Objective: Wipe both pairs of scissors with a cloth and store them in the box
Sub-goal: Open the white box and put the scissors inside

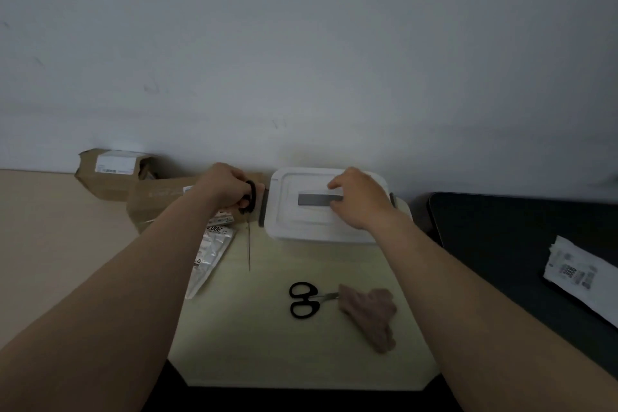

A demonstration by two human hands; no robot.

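A white lidded box (301, 224) with a grey handle strip (314, 199) sits at the back of the small table (267, 344). My right hand (359, 199) rests on the lid, fingers at the grey strip. My left hand (224, 186) grips the black handles of one pair of scissors (249, 231), blades pointing down toward me, just left of the box. A second pair of black-handled scissors (302, 299) lies flat on the table, its blades partly under a crumpled pinkish cloth (369, 311).
Two brown cardboard parcels (110, 174) stand at the back left against the wall. A clear plastic package (209, 257) lies under my left forearm. A dark surface (501, 237) on the right carries a white printed packet (582, 274).
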